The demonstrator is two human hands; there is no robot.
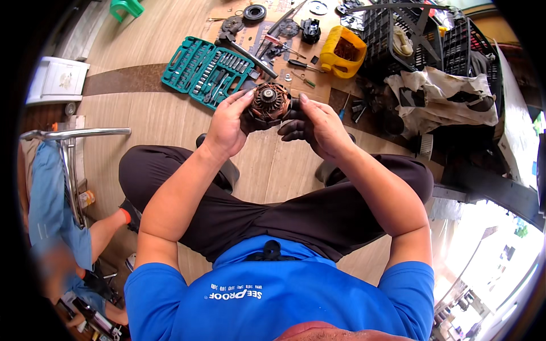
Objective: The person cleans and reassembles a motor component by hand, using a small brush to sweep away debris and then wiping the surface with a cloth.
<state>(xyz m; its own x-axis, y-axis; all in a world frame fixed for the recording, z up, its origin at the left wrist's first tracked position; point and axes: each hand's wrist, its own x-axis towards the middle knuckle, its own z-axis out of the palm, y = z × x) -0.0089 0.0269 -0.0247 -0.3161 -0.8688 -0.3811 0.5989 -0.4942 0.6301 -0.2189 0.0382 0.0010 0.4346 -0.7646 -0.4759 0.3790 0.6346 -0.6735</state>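
Motor part: we see a round motor part (268,104) with copper windings and a dark hub, held up in front of the seated person, above the knees and over the wooden floor (148,113).
Left hand: our left hand (227,122) has its grip closed on the motor part's left side, thumb on the upper rim.
Right hand: our right hand (315,125) holds the right side, its grip closed on the motor part, fingertips dark with grease.
Socket set: just beyond the hands, an open teal socket set (205,69) lies on the floor.
Cardboard: beside it, a cardboard sheet (318,79) carries screwdrivers, a hammer and loose parts.
Yellow container: a yellow container (343,52) stands on the cardboard, right of the tools.
Crates: black plastic crates (421,40) sit further right, a soiled cloth (443,94) in front of them.
Other person: at the far left, someone in blue (54,199) crouches near a metal rail.
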